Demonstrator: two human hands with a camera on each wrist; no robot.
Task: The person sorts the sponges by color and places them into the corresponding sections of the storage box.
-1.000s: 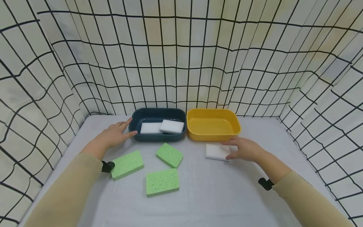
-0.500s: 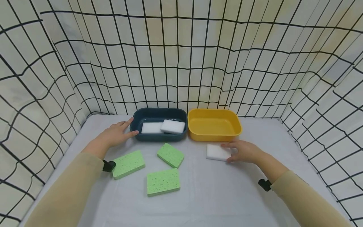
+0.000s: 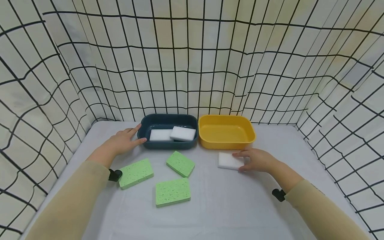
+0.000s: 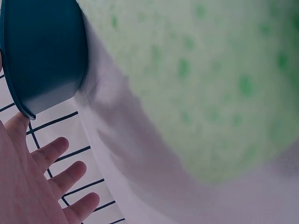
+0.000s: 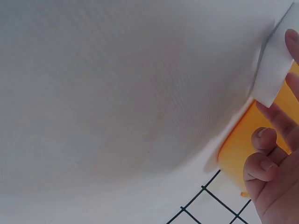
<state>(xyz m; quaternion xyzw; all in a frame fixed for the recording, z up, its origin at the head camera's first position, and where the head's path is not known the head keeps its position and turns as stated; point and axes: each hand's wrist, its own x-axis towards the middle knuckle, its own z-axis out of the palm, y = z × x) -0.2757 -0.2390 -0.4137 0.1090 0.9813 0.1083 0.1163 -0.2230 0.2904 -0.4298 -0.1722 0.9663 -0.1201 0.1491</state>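
My left hand [image 3: 121,141] rests at the left end of a dark blue bin [image 3: 174,145], fingers spread and fairly straight, thumb and index at the rim. Two white sponges [image 3: 183,134] lie in that bin, one partly over the other. In front of the yellow bin [image 3: 226,145], my right hand [image 3: 259,160] pinches another white sponge [image 3: 225,161] by its right end, thumb on the near edge and index at the far edge. The right wrist view shows this sponge [image 5: 275,65] between thumb and fingers, with two other fingers curled beside it.
Three green speckled sponges [image 3: 173,192] lie on the white tabletop [image 3: 228,206], left of centre; one is beside my left wrist and looms large in the left wrist view. Both bins stand side by side at the back, before a black-gridded white backdrop [image 3: 192,80].
My right thumb and fingers have closed in on the white sponge's right end. The sponge stays at its spot in front of the yellow bin. My left hand keeps its place.
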